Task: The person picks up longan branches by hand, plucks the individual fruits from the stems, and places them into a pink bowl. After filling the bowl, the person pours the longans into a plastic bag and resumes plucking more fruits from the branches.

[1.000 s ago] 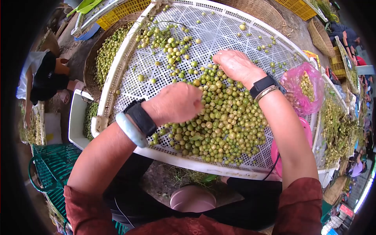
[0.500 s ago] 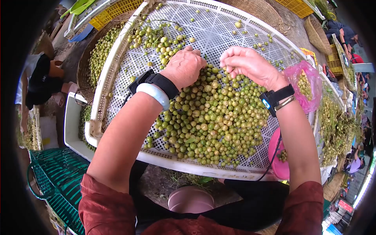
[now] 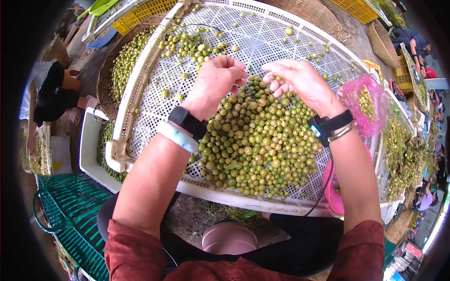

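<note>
A heap of small round green-yellow fruits (image 3: 262,145) lies on a white perforated tray (image 3: 150,105). Over the heap's far edge is my left hand (image 3: 218,79), its thumb and fingers pinched together; whatever may be between them is hidden. Facing it across a small gap, my right hand (image 3: 302,84) has its fingers curled, and a small green fruit (image 3: 278,78) shows between thumb and fingers. A looser group of fruits with thin stems (image 3: 187,44) sits at the tray's far left, beyond my left hand. Single fruits are scattered towards the far right.
A pink plastic bag of fruits (image 3: 368,105) and a pink bowl (image 3: 333,192) are at the right. On the left stand a round woven basket of fruits (image 3: 104,89), a white bin (image 3: 89,145) and a green slatted basket (image 3: 70,201). A person (image 3: 49,89) is farther left.
My left hand has lifted from the fruits and turned, its fingers now pinched and facing my right hand. The right hand has shifted only slightly, and a fruit now shows in its fingers.
</note>
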Available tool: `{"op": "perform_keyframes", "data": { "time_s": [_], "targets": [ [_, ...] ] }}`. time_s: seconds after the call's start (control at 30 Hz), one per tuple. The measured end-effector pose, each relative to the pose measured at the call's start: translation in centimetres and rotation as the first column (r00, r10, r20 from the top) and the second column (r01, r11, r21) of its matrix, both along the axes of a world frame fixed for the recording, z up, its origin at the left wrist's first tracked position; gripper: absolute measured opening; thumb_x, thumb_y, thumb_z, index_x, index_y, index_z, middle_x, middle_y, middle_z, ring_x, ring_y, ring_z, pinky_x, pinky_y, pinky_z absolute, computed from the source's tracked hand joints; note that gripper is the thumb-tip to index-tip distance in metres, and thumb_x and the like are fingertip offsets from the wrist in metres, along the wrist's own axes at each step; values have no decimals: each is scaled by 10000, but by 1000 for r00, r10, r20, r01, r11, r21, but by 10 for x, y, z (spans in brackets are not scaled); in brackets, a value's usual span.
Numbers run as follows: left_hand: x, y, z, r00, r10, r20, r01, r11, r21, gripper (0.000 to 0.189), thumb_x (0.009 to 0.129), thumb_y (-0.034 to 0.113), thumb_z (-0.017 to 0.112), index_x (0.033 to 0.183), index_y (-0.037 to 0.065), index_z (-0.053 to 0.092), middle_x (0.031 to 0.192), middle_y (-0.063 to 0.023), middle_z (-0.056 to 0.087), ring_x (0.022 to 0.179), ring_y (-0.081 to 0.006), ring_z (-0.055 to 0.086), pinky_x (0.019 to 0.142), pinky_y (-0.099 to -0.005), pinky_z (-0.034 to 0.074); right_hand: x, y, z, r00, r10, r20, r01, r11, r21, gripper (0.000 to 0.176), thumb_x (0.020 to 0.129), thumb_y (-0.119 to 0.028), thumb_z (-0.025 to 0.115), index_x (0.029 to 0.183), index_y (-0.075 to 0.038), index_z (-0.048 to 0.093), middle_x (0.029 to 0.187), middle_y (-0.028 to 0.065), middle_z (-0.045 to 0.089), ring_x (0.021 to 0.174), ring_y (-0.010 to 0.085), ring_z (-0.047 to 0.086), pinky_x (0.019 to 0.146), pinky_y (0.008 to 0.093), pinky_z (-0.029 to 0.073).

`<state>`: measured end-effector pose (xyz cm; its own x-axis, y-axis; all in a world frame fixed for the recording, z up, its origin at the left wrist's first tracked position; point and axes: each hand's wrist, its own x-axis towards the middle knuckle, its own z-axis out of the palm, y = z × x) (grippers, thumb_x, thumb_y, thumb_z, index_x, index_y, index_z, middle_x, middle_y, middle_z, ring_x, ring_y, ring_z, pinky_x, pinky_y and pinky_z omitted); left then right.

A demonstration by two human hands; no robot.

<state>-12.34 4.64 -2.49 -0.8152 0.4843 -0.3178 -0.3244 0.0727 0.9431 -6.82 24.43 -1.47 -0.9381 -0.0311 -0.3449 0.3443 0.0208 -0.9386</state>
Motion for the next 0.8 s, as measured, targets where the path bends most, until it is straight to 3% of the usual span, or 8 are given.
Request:
{"op": "perform_keyframes", "data": {
  "time_s": [0.1, 0.2, 0.27, 0.37, 0.47, 0.5, 0.63, 0.8],
  "targets": [
    [21, -5, 13, 999, -24, 42, 19, 994, 109, 177, 840, 73, 543, 984, -17, 593, 813, -31, 619, 680, -80, 548, 641, -210, 451, 7, 0, 15, 1000, -21, -5, 20, 976, -219, 312, 934, -236, 535, 1039, 51, 600, 896, 106, 631, 749, 145, 627, 687, 255, 541],
    [47, -3, 18, 995, 41, -91, -31, 994, 109, 199, 847, 114, 610, 1004, -8, 600, 793, 8, 604, 672, -54, 522, 623, -172, 411, 18, -9, 28, 1000, 9, 13, -4, 951, -308, 331, 944, -244, 516, 1052, 62, 588, 926, 119, 633, 796, 157, 636, 719, 265, 541],
    [58, 1, 2, 908, 65, -414, -49, 998, 49, 251, 820, 105, 684, 1047, 11, 632, 809, 6, 600, 665, -59, 520, 620, -185, 436, 28, -17, 36, 1000, 25, -2, -24, 937, -348, 327, 948, -238, 507, 1044, 64, 589, 938, 126, 634, 814, 161, 639, 722, 267, 542],
    [72, -5, 20, 674, 3, -739, -113, 989, -99, 241, 751, 86, 680, 991, 83, 665, 802, -87, 581, 723, -223, 583, 654, -328, 499, 43, -26, 38, 999, 33, -24, -39, 930, -364, 306, 951, -201, 494, 1078, 63, 582, 987, 127, 629, 848, 166, 641, 750, 274, 542],
    [81, -12, 38, 615, -128, -778, -109, 963, -245, 173, 769, 86, 655, 940, 72, 661, 790, -95, 572, 745, -252, 581, 645, -348, 501, 56, -31, 38, 996, 71, -58, -87, 936, -340, 300, 941, -157, 501, 1134, 63, 565, 1057, 127, 618, 908, 176, 635, 799, 287, 539],
    [82, -14, 38, 511, -157, -845, -114, 962, -247, 111, 779, 88, 637, 887, 65, 648, 778, -95, 564, 746, -275, 576, 640, -361, 505, 62, -36, 39, 996, 60, -71, -80, 942, -326, 295, 939, -147, 503, 1139, 61, 564, 1065, 127, 617, 925, 178, 632, 809, 290, 537],
    [87, -25, 40, 369, -235, -899, -95, 953, -288, 65, 769, 30, 645, 817, 33, 601, 777, -92, 564, 719, -268, 569, 626, -350, 483, 75, -48, 43, 991, 99, -88, -122, 943, -308, 268, 925, -103, 508, 1130, 54, 581, 1079, 122, 620, 974, 183, 620, 858, 304, 524],
    [98, -36, 42, 332, -305, -892, -51, 939, -340, 82, 783, 22, 622, 858, 27, 589, 757, -96, 559, 736, -272, 566, 641, -354, 476, 93, -57, 48, 989, 121, -87, -141, 950, -278, 251, 904, -54, 523, 1113, 69, 586, 1057, 133, 626, 961, 193, 626, 845, 312, 531]
  ]
}}
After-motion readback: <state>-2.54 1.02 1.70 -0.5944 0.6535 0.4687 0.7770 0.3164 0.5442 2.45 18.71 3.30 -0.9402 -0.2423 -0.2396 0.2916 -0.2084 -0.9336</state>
